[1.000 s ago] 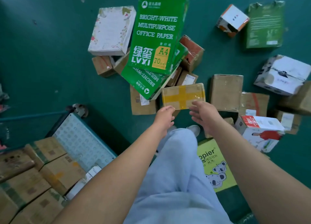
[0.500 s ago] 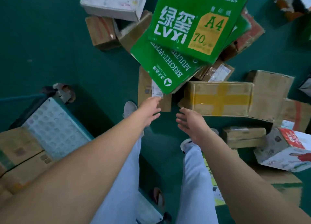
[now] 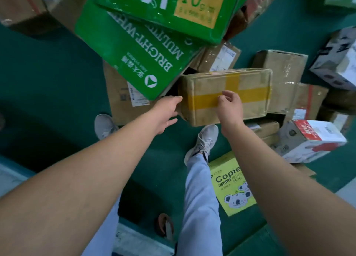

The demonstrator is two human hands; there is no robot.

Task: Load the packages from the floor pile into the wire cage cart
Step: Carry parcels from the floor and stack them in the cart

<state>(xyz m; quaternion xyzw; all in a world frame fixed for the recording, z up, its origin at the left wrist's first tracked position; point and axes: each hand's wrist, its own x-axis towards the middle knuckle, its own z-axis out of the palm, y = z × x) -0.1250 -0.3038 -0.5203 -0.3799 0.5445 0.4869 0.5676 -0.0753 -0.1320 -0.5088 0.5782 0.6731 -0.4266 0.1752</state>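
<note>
Box: brown cardboard box (image 3: 225,96) crossed with yellow tape lies on its side on the green floor (image 3: 54,78), right under both hands and part of the pile.
Left hand: left hand (image 3: 166,112) is at the box's left end, fingers straight and spread, tips touching or just short of the corner; it grasps nothing yet.
Right hand: right hand (image 3: 230,106) rests on the top face over the yellow tape, fingers curled loosely against the cardboard; I cannot tell whether it has any real hold.
Neighbours: green paper carton (image 3: 134,49) leans over the floor just beyond the left hand, its lower edge close to the box's left corner. Another brown box (image 3: 281,70) stands against the far right end, past the right hand. A white and red box (image 3: 310,140) sits to the right of the right forearm.
Step in hand: getting a two-handed grip on the taped box, by my reckoning.
How to do it well: I would slide the right hand out to the right end so the hands oppose each other, get fingers under the bottom edges, and draw the box toward the feet before lifting.
Risk: lifting straight up may nudge the leaning green carton and tip it.
Cart: only a pale edge (image 3: 134,242) shows behind the left arm, probably the cart.
</note>
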